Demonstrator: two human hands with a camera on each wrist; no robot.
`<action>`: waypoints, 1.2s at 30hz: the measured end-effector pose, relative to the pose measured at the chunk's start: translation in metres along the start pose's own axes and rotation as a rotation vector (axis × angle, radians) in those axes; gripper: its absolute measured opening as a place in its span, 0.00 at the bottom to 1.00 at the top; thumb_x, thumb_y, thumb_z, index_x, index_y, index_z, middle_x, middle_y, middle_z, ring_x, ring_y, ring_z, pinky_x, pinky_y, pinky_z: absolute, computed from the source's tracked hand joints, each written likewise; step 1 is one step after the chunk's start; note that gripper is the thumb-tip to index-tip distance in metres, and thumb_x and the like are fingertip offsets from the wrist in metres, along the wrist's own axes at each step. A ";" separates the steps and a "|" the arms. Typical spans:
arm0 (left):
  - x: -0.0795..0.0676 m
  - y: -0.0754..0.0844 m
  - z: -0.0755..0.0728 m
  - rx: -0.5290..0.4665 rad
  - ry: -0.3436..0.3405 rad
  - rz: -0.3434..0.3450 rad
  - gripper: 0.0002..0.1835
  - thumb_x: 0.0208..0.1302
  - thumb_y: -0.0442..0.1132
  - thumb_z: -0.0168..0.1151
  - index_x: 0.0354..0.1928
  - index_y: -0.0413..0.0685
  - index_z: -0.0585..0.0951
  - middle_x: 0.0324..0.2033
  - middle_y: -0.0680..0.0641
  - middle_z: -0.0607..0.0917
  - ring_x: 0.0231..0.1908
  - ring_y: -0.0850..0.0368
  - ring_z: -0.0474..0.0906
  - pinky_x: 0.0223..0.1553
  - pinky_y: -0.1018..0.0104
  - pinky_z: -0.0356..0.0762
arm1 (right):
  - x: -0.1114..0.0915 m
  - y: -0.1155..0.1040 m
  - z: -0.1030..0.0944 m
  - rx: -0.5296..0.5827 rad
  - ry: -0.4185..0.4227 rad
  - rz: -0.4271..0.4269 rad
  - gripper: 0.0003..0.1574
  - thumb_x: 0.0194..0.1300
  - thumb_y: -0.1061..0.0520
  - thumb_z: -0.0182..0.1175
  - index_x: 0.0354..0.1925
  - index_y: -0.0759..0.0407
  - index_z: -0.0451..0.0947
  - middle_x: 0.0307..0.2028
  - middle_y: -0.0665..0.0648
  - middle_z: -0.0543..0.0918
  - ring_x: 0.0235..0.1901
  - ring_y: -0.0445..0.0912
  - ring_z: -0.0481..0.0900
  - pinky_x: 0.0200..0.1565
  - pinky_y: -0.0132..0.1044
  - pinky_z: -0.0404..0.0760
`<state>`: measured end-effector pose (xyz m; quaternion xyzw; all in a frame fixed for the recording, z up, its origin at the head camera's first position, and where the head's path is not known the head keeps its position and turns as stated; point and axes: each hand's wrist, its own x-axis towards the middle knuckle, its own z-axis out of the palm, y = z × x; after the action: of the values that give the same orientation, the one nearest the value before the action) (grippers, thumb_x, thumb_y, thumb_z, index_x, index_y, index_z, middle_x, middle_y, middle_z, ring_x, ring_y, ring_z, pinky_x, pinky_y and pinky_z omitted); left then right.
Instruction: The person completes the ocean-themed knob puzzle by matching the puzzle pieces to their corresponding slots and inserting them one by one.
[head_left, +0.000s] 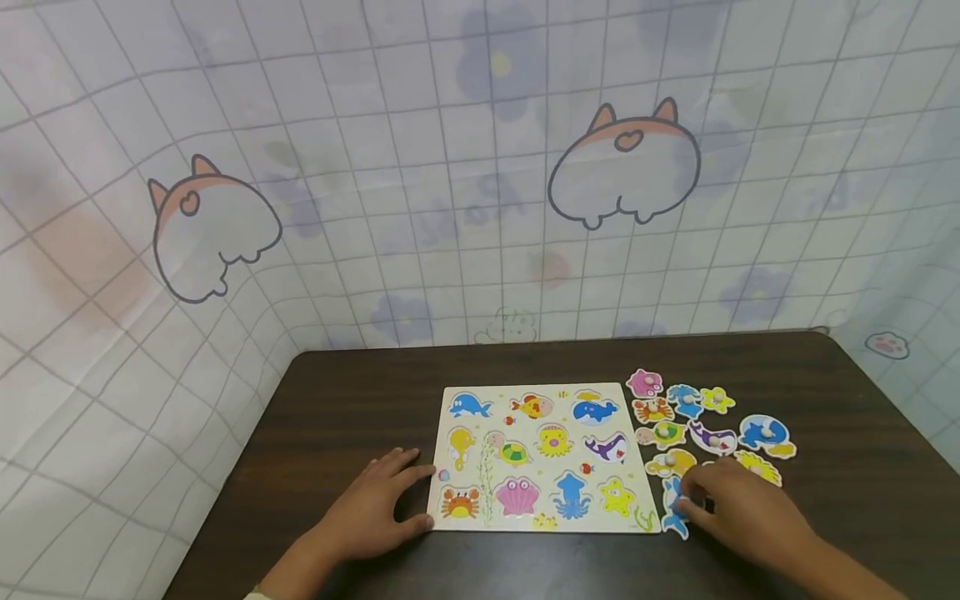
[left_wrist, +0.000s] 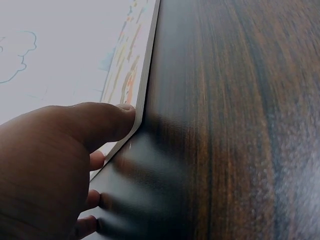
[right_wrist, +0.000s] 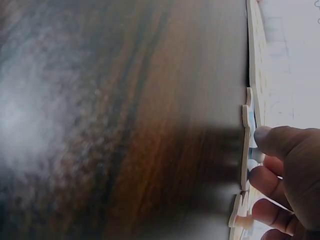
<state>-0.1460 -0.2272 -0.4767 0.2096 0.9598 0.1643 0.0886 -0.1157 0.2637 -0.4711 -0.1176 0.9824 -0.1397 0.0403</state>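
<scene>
Head view: left hand (head_left: 375, 507), fingers spread, touches the board (head_left: 540, 462) at its left edge, probably bracing it; right hand (head_left: 738, 504) pinches a blue piece (head_left: 670, 498) by its knob (right_wrist: 257, 155) (handy handle), just off the right edge on the surface (head_left: 315, 433).

The puzzle board (head_left: 546, 471) is cream-coloured, printed with sea animals in blue, yellow, orange, pink and purple. To the right of the board, the shell piece (head_left: 642, 386) is pink, the crab piece (head_left: 652, 410) orange, the squid piece (head_left: 684, 402) blue, the starfish piece (head_left: 717, 400) yellow and the dolphin piece (head_left: 672, 515) blue with pale edges. Under the board, the table (head_left: 345, 400) is dark brown with streaked wood grain. Behind the board, the backdrop (head_left: 345, 233) is white, with grey grid lines and pale violet flowers.
</scene>
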 end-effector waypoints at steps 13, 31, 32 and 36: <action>-0.001 0.000 -0.003 -0.037 -0.014 -0.001 0.38 0.62 0.65 0.68 0.72 0.60 0.74 0.74 0.42 0.67 0.75 0.36 0.57 0.71 0.31 0.52 | 0.001 -0.007 0.002 -0.001 0.051 0.003 0.13 0.57 0.46 0.77 0.29 0.42 0.80 0.26 0.42 0.72 0.30 0.41 0.69 0.31 0.40 0.75; 0.000 0.001 -0.004 -0.032 -0.024 -0.007 0.38 0.62 0.65 0.68 0.72 0.61 0.74 0.74 0.43 0.66 0.75 0.37 0.55 0.71 0.33 0.52 | 0.005 -0.008 -0.018 -0.009 0.203 -0.106 0.11 0.53 0.54 0.79 0.30 0.41 0.86 0.30 0.38 0.78 0.36 0.42 0.73 0.34 0.40 0.81; 0.000 0.001 -0.004 -0.032 -0.025 -0.007 0.38 0.62 0.65 0.68 0.72 0.61 0.74 0.74 0.43 0.66 0.75 0.37 0.55 0.72 0.33 0.52 | 0.007 -0.008 -0.019 -0.008 0.209 -0.107 0.11 0.53 0.54 0.80 0.30 0.41 0.86 0.30 0.38 0.79 0.36 0.42 0.74 0.34 0.40 0.82; 0.000 0.000 -0.003 -0.031 -0.027 -0.004 0.38 0.63 0.65 0.68 0.72 0.61 0.74 0.74 0.43 0.66 0.75 0.38 0.55 0.72 0.34 0.52 | 0.011 -0.009 -0.021 0.003 0.214 -0.092 0.11 0.53 0.54 0.80 0.32 0.41 0.87 0.32 0.41 0.80 0.37 0.43 0.74 0.32 0.39 0.81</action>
<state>-0.1469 -0.2282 -0.4735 0.2082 0.9563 0.1760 0.1051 -0.1272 0.2579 -0.4489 -0.1470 0.9744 -0.1548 -0.0711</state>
